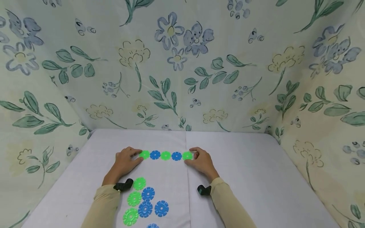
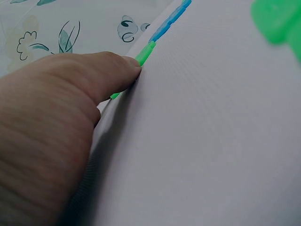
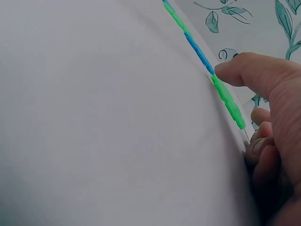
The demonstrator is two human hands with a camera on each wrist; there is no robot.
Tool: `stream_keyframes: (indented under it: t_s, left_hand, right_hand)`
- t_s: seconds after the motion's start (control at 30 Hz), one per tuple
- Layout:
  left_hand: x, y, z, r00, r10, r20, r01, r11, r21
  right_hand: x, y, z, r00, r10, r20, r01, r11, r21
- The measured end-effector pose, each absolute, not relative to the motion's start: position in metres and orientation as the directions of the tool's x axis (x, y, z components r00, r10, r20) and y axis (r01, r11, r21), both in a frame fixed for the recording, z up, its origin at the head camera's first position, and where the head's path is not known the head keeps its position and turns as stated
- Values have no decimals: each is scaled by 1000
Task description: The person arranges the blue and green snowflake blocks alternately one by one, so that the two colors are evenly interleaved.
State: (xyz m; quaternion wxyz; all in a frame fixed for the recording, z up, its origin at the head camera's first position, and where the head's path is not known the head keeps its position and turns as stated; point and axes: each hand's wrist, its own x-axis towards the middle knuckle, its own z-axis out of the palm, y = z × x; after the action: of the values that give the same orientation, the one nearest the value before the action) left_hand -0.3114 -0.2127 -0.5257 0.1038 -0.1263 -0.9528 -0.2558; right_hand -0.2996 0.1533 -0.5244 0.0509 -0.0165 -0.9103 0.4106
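While the row of five notched snowflake discs (image 1: 165,155) lies across the white cloth (image 1: 228,177), a hand holds each end of it. The left hand (image 1: 125,162) grips the green end disc (image 1: 145,154) between thumb and forefinger, the two digits set apart on opposite sides of its rim. The right hand (image 1: 203,161) has a similar hold on the other green end disc (image 1: 187,155), its thumb near the joint with the neighbouring blue disc (image 1: 176,156). From end to end, the colours alternate green and blue, each disc meeting the next edge to edge. Nearer the person, between the forearms, lie loose green discs (image 1: 134,199) and loose blue discs (image 1: 161,208), one blue cut off by the lower border. A floral curtain (image 1: 182,72) stands behind the cloth.
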Motion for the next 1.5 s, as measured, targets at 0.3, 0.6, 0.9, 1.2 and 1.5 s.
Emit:
stream_keyframes:
  t_s: [0.3,0.6,0.9,1.2,1.5]
  left_hand:
    - [-311,-212,-528,-947,189,261,296,832,470]
    - [-311,-213,-530,-947,193,256,295,838,459]
    - [-313,-215,-529,-947,194,255,295,840,456]
    - [-313,-214,-528,-944,196,264,301,838,455]
    - [-315,-213,-528,-949,187,252,287,844,453]
  right_hand:
    - [-295,158,-530,-992,89,92,-16,624,-781]
    - [-284,161,-519,-999,49,18,6,461,-887]
    - [-272,163,-512,-999,-30,17,-27,384,-923]
    - [-255,158,-492,-990,-100,97,-131,426,-895]
    - [-236,149,-465,-977,-150,149,-202,451,-869]
